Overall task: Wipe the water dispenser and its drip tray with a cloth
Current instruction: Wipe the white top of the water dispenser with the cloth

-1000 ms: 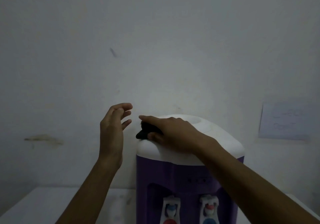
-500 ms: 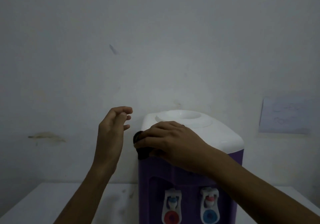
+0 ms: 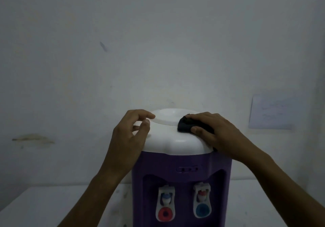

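Cloth [image 3: 184,125] bunched under our right hand [image 3: 216,131] atop dispenser [image 3: 181,174], fingers curled round it, our left hand [image 3: 130,135] loosely curled, touching its lid edge.

Both forearms are showing bare from elbow to wrist; the left hand [image 3: 131,135] and right hand [image 3: 216,135] are wearing no gloves.

Left forearm: bare, rising from the lower left edge, wrist bent slightly inward. Left hand [image 3: 130,135]: raised, fingers loosely curled, thumb and forefinger tips apart, nothing between them; whether the fingertips touch anything is unclear in the dim light.

Right forearm: bare, entering from the lower right. Right hand [image 3: 216,131]: palm down, fingers and thumb curled over a dark cloth [image 3: 184,125], pressing it.
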`<action>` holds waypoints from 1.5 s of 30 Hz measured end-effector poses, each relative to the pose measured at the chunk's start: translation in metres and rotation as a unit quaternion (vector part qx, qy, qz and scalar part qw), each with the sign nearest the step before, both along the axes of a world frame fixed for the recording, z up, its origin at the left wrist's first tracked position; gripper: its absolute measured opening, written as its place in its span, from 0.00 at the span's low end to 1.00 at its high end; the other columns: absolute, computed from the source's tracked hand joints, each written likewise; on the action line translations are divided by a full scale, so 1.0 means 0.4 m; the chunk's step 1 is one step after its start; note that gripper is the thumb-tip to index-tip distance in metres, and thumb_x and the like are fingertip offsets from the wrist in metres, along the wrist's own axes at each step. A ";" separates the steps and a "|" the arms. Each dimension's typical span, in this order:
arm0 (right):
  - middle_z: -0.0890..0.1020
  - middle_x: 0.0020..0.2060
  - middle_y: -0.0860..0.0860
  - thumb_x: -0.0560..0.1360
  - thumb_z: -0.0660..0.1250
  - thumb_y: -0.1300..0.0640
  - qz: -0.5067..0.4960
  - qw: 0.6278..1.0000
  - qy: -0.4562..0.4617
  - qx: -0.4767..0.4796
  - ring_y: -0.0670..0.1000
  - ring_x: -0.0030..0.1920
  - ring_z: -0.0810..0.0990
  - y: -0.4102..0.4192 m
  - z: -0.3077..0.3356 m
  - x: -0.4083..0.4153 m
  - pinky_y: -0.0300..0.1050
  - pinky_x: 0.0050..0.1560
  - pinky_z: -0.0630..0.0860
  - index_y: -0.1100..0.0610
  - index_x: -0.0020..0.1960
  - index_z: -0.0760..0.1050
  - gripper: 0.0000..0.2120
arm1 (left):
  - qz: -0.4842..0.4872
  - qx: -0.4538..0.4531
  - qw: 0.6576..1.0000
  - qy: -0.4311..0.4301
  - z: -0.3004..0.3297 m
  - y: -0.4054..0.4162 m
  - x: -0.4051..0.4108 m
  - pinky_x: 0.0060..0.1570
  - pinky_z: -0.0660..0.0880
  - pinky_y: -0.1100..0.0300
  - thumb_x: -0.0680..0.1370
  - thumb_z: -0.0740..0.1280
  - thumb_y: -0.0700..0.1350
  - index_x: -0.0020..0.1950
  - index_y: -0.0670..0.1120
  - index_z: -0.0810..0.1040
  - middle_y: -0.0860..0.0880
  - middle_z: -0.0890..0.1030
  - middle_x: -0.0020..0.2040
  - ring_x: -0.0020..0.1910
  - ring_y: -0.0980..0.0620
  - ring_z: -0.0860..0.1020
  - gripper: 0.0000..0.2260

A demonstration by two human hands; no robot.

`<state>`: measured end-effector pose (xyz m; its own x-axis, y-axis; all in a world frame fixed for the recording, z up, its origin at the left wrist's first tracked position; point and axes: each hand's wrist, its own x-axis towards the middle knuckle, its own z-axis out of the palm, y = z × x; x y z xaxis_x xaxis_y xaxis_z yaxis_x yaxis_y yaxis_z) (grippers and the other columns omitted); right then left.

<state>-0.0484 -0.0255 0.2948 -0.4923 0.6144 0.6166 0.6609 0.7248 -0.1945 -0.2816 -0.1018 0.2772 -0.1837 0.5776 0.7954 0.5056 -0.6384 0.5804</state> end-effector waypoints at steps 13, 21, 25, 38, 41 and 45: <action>0.67 0.67 0.45 0.79 0.56 0.47 -0.010 0.943 0.292 0.156 0.46 0.70 0.63 -0.034 -0.236 -0.014 0.38 0.71 0.60 0.48 0.70 0.64 0.20 | 0.003 0.013 0.998 0.058 -0.043 0.024 0.062 0.52 0.71 0.70 0.75 0.59 0.48 0.50 0.59 0.74 0.63 0.76 0.53 0.56 0.64 0.74 0.08; 0.65 0.69 0.47 0.81 0.54 0.46 0.010 0.946 0.258 0.198 0.50 0.72 0.60 -0.039 -0.266 -0.044 0.43 0.73 0.58 0.48 0.70 0.63 0.19 | 0.019 0.032 0.996 0.086 -0.036 0.029 0.063 0.52 0.70 0.69 0.76 0.59 0.48 0.49 0.60 0.73 0.65 0.75 0.52 0.55 0.68 0.73 0.08; 0.68 0.65 0.44 0.79 0.58 0.51 -0.027 0.909 0.400 0.113 0.44 0.67 0.66 -0.007 -0.255 0.011 0.34 0.66 0.63 0.44 0.70 0.62 0.19 | 0.030 0.027 0.995 0.087 -0.034 0.044 0.060 0.50 0.68 0.72 0.75 0.59 0.49 0.49 0.62 0.72 0.68 0.73 0.52 0.55 0.70 0.71 0.08; 0.73 0.67 0.49 0.78 0.59 0.48 -0.119 0.958 0.153 -0.210 0.51 0.63 0.72 0.170 0.030 0.100 0.42 0.55 0.66 0.46 0.69 0.69 0.19 | 0.023 -0.016 0.999 0.041 -0.034 0.062 0.065 0.53 0.66 0.72 0.74 0.58 0.51 0.48 0.58 0.75 0.66 0.75 0.52 0.57 0.67 0.71 0.08; 0.70 0.69 0.50 0.80 0.58 0.49 -0.119 0.956 0.130 -0.233 0.53 0.67 0.69 0.205 0.049 0.072 0.43 0.59 0.62 0.48 0.71 0.67 0.20 | 0.015 -0.038 0.999 0.034 -0.032 0.063 0.065 0.51 0.66 0.71 0.74 0.58 0.52 0.48 0.60 0.75 0.68 0.74 0.52 0.57 0.68 0.70 0.08; 0.73 0.67 0.49 0.80 0.57 0.48 -0.140 0.968 0.086 -0.190 0.53 0.65 0.70 0.203 0.052 0.063 0.43 0.56 0.63 0.47 0.69 0.69 0.18 | 0.020 -0.048 0.998 0.045 -0.033 0.063 0.068 0.51 0.66 0.71 0.73 0.58 0.53 0.48 0.61 0.74 0.69 0.73 0.53 0.56 0.68 0.70 0.07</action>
